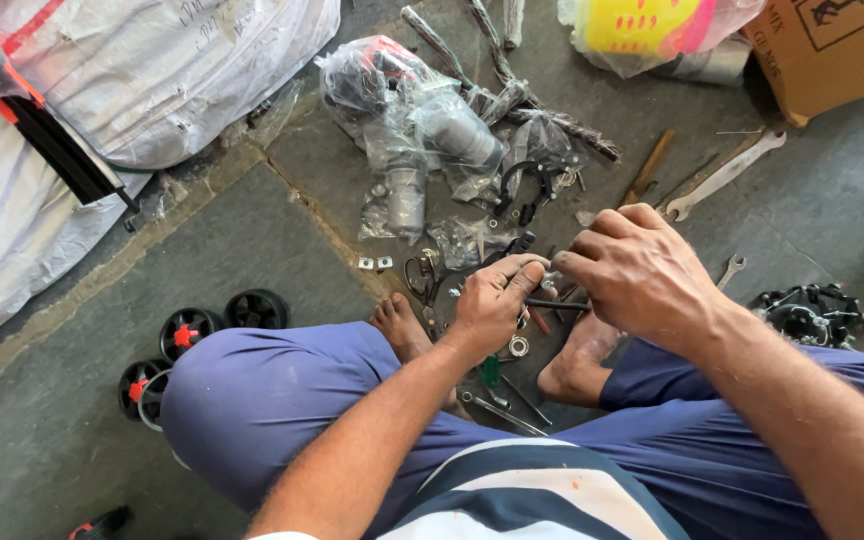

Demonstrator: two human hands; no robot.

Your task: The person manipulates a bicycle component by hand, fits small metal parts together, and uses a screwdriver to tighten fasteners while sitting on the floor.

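Stone floor (72, 420) strewn with bagged parts (407, 130), spanners (722, 175), small black wheels (187, 330). Left hand (492, 300) pinches a small metal fitting (549, 283); right hand (642, 275), fingers curled, grips a thin dark rod (557, 305) entering it. Judged mid-assembly: most parts remain loose or bagged.

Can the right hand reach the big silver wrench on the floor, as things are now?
Probably yes. The wrench lies uncovered just beyond the right hand, but that hand is busy with a small metal part.

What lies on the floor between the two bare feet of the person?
In the head view, between the left foot and the right foot lie a metal ring, a green-handled tool and thin metal rods.
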